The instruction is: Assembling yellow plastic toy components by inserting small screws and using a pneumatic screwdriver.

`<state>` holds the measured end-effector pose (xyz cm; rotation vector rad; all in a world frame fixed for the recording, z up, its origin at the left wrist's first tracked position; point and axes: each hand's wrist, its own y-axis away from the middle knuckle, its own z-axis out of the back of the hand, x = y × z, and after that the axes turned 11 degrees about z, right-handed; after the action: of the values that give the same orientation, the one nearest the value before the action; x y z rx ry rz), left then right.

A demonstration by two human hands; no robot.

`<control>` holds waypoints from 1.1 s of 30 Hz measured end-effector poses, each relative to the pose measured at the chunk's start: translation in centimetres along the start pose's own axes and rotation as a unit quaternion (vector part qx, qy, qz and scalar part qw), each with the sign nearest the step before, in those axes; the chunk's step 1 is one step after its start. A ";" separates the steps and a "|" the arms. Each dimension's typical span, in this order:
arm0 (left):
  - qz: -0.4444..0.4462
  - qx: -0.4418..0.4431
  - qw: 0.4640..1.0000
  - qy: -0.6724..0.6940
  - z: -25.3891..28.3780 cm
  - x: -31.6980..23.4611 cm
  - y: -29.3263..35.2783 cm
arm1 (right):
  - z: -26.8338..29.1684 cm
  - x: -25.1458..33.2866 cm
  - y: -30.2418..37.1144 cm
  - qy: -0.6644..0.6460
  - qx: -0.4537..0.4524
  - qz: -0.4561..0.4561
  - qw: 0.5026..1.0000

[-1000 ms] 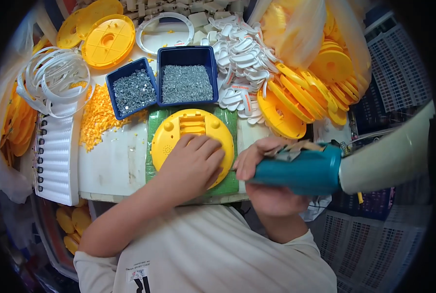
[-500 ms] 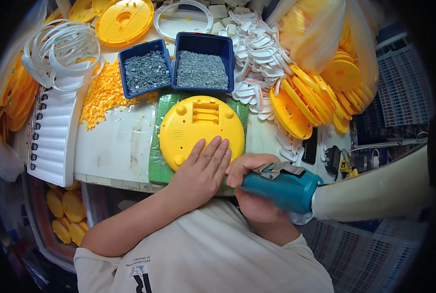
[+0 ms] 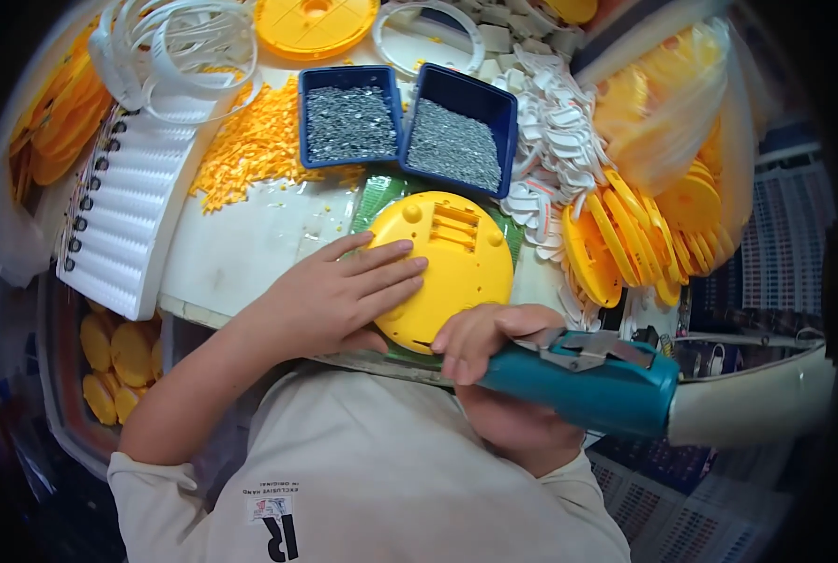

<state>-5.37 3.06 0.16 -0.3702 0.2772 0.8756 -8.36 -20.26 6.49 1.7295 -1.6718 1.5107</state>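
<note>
A round yellow plastic casing point(image 3: 466, 286) lies on a green mat point(image 3: 378, 195), its open battery compartment point(image 3: 454, 230) toward the far side. My left hand point(image 3: 344, 291) rests on the casing's left part, fingers spread flat over the surface. At the casing's near right edge, my right hand point(image 3: 498, 361) is wrapped round a teal power screwdriver point(image 3: 616, 389) with a metal lever on its side. The tool lies roughly sideways, its rear toward the right. Its tip is hidden by my fingers.
Past the casing stand two blue bins, one of washers point(image 3: 348, 122) and one of small screws point(image 3: 452, 141). Small yellow parts point(image 3: 250, 150) are heaped left, beside a white ribbed tray point(image 3: 137, 197). White parts point(image 3: 550, 122) and yellow discs point(image 3: 616, 239) are piled right. A pale sleeve point(image 3: 756, 399) trails from the screwdriver.
My left hand has shifted from the casing's near right part to its left side, and its fingers have spread. The view has turned. My right hand still holds the screwdriver by the near right edge.
</note>
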 end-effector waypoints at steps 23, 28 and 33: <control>-0.017 -0.120 0.992 0.026 -2.4 1.1 1.8 | -0.7 -2.1 -3.3 0.053 0.075 0.054 0.994; 0.000 -0.177 0.982 0.061 -2.8 1.1 2.4 | -0.4 -3.3 -5.4 0.070 0.024 0.042 0.996; -0.005 -0.190 0.979 0.073 -3.1 1.3 2.4 | -0.3 -4.2 -4.7 0.056 0.014 -0.035 0.998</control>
<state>-6.69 4.01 -3.63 -0.7924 0.2434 0.8928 -3.48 -16.46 5.25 1.6651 -1.5268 1.5756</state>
